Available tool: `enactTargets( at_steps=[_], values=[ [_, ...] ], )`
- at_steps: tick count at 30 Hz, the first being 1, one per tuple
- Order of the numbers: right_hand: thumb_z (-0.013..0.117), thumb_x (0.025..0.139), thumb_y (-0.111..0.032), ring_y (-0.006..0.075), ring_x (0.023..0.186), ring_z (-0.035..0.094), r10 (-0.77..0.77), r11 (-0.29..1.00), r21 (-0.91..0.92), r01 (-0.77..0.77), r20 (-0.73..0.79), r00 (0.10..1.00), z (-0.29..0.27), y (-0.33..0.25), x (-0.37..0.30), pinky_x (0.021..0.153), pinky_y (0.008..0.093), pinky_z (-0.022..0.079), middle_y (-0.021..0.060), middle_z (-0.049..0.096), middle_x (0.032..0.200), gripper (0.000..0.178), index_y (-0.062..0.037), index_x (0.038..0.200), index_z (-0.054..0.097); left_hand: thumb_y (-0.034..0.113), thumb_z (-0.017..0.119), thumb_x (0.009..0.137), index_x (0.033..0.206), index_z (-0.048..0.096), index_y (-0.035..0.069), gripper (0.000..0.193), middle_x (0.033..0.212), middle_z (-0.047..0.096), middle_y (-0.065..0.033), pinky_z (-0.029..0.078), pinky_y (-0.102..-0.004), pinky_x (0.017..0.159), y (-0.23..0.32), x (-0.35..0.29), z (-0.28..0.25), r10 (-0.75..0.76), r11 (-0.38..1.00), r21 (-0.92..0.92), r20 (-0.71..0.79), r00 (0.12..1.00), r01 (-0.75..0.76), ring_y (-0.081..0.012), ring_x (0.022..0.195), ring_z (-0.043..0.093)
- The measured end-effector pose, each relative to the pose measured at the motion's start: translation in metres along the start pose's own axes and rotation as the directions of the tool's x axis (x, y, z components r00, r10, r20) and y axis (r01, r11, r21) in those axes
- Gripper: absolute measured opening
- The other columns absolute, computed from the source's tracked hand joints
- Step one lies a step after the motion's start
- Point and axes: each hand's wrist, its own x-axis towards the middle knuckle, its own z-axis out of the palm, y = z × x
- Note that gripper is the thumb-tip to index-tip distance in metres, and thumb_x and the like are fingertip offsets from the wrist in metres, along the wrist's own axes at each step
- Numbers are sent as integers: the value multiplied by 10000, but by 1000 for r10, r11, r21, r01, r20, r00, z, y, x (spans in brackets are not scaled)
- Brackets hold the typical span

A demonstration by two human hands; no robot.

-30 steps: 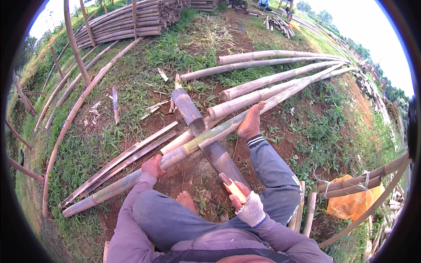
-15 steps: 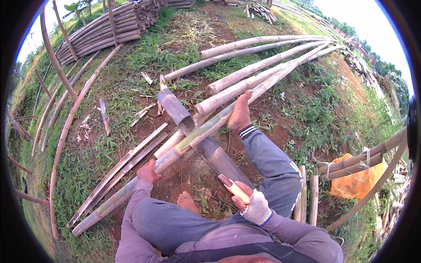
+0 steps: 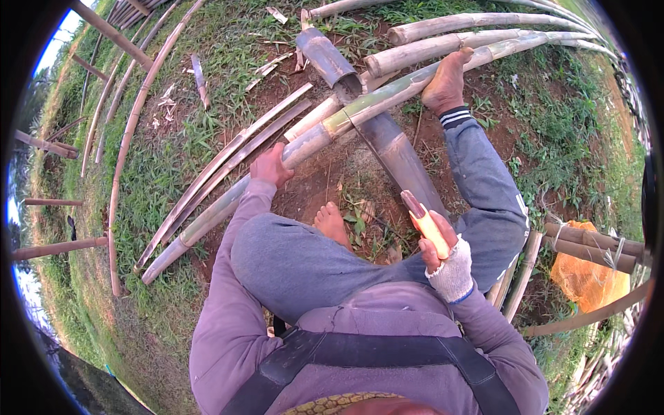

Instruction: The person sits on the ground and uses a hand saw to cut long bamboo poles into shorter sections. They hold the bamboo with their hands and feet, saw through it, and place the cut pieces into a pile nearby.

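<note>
My left hand (image 3: 272, 166) grips a long bamboo pole (image 3: 311, 144), which slants from the lower left up to the far right. The pole crosses over a thick, dark bamboo piece (image 3: 398, 149) on the ground. In my right hand (image 3: 446, 252), gloved with fingertips bare, is a long knife (image 3: 430, 232) by its pale wooden handle. Its thin blade, seen nearly edge-on, seems to reach the pole's greenish stretch. My bare right foot (image 3: 446, 83) presses on the pole farther along; my left foot (image 3: 332, 225) rests on the soil.
Split bamboo strips (image 3: 232, 159) lie left of the pole. More bamboo poles (image 3: 443, 52) extend to the far right. A bamboo frame (image 3: 131, 131) stands at left. Tied poles (image 3: 595, 249) and orange netting (image 3: 588, 277) are at right. Shavings (image 3: 166, 104) litter the grass.
The view has tipped down, so the scene sits higher and farther right, and more of my torso shows. Both hands keep their holds; the pole appears unmoved against the dark bamboo.
</note>
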Motion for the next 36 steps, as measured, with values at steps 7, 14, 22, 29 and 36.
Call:
enactTargets(
  at_steps=[7,14,22,29,36],
  values=[
    [752,1008,-319,469,888,740,-72,986,-156,62,-60,996,107,57,145,737,469,588,264,755,961,476,-32,1378,663,414,904,746,1379,590,201,738,1252,756,-164,574,-526,987,17,2,-9,-55,998,42,64,996,52,-399,1174,724],
    [771,998,-183,304,1114,773,-12,999,-52,16,72,997,14,18,28,928,368,598,235,750,1257,544,54,1453,590,409,912,744,1321,598,193,692,1243,758,-165,585,-518,971,3,-3,-4,-71,997,14,16,997,71,-399,1152,732],
    [738,1006,-320,467,826,726,-19,974,-229,2,-73,997,108,55,157,697,481,577,261,744,918,458,-89,1395,665,393,908,732,1373,599,200,737,1258,753,-177,585,-523,976,27,6,-10,-61,998,33,42,997,60,-408,1154,732],
    [762,997,-159,317,1040,789,-65,994,-88,67,31,997,24,22,34,892,360,608,229,762,1217,529,31,1462,594,401,916,742,1349,581,155,736,1188,767,-195,567,-525,982,6,1,-7,-72,997,30,40,997,71,-420,1157,724],
    [739,1001,-314,463,949,746,54,958,-286,-28,86,995,86,44,128,769,486,594,262,762,1050,488,-59,1407,645,410,913,750,1402,573,180,771,1230,762,-180,569,-527,984,5,2,2,-48,998,37,27,998,47,-410,1161,724]
  ],
)
